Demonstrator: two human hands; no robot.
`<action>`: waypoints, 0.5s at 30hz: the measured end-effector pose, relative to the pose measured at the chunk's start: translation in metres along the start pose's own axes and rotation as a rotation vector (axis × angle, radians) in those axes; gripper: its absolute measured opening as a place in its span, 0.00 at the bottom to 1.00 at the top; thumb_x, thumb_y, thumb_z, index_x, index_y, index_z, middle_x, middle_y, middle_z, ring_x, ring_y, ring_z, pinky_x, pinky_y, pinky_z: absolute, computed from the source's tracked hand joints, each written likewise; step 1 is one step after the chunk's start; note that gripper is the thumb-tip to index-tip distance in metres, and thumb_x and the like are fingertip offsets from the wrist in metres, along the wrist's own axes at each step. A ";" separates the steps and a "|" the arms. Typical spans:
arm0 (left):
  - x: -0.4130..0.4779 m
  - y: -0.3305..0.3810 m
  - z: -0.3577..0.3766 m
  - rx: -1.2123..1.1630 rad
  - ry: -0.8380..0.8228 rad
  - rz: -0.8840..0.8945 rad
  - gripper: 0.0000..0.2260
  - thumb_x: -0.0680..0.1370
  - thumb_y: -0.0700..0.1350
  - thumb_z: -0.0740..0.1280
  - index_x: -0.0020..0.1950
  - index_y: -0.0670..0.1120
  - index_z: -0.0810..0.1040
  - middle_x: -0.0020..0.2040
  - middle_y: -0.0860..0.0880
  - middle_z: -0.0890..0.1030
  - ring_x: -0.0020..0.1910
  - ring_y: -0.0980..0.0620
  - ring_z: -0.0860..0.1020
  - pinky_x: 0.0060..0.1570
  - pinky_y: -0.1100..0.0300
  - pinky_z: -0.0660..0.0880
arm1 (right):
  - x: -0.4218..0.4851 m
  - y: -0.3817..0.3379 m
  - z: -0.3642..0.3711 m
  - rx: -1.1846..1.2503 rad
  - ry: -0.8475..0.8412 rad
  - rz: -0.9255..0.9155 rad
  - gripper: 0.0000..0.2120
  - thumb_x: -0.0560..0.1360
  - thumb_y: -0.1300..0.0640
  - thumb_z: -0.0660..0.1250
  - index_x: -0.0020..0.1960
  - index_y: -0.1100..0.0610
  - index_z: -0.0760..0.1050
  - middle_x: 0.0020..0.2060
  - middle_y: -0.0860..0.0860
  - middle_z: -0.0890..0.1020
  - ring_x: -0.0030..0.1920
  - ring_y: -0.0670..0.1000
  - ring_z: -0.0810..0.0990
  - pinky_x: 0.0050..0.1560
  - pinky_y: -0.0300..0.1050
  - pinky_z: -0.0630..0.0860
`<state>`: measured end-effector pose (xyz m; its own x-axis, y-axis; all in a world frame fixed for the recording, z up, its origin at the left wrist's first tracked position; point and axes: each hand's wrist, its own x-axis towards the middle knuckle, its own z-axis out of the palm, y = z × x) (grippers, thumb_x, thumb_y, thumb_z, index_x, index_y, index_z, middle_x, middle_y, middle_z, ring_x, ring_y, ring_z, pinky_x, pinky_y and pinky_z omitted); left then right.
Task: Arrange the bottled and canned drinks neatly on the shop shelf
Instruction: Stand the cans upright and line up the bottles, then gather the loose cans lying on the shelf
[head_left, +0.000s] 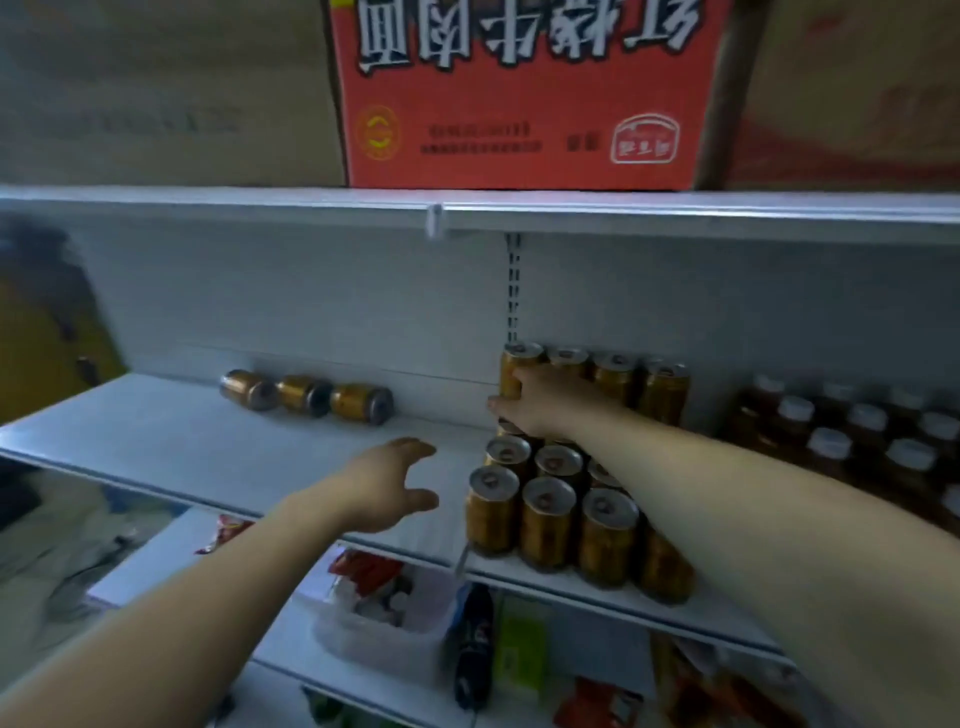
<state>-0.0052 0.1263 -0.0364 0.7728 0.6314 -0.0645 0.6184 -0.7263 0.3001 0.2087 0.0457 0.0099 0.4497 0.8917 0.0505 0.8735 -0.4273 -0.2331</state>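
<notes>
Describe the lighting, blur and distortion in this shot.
Head view: dim, bluish light, no strong glare; the right forearm swells toward the corner, wide-lens stretch; the bottles at right are blurred; the front cans look sharpest, the can in the right hand softer.

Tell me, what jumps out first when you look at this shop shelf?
The big red box on the top shelf grabs you first. Below it, gold cans stand packed together on the middle shelf, where the right hand grips a back can. Three more cans lie tipped over at the back left.
</notes>
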 end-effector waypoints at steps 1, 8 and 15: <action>-0.006 -0.021 -0.003 0.001 -0.008 -0.015 0.32 0.75 0.57 0.67 0.75 0.52 0.59 0.77 0.49 0.59 0.72 0.49 0.62 0.67 0.59 0.60 | 0.008 -0.020 0.008 0.003 -0.019 -0.004 0.37 0.74 0.31 0.56 0.74 0.54 0.62 0.71 0.55 0.69 0.65 0.58 0.71 0.58 0.51 0.72; -0.033 -0.144 -0.025 -0.009 -0.031 -0.130 0.31 0.76 0.56 0.66 0.75 0.52 0.59 0.77 0.49 0.58 0.73 0.49 0.61 0.69 0.55 0.59 | 0.059 -0.128 0.061 0.025 -0.097 -0.035 0.38 0.74 0.32 0.57 0.75 0.55 0.60 0.72 0.55 0.67 0.67 0.59 0.69 0.62 0.53 0.70; -0.001 -0.234 -0.035 -0.086 -0.015 -0.257 0.29 0.76 0.55 0.66 0.75 0.53 0.60 0.76 0.50 0.60 0.73 0.49 0.62 0.70 0.55 0.59 | 0.134 -0.183 0.101 -0.004 -0.118 -0.082 0.32 0.73 0.33 0.60 0.68 0.54 0.67 0.64 0.56 0.74 0.61 0.58 0.74 0.56 0.50 0.72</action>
<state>-0.1555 0.3053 -0.0732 0.5942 0.7876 -0.1630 0.7809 -0.5164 0.3515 0.0904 0.2582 -0.0384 0.3522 0.9348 -0.0454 0.9072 -0.3529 -0.2292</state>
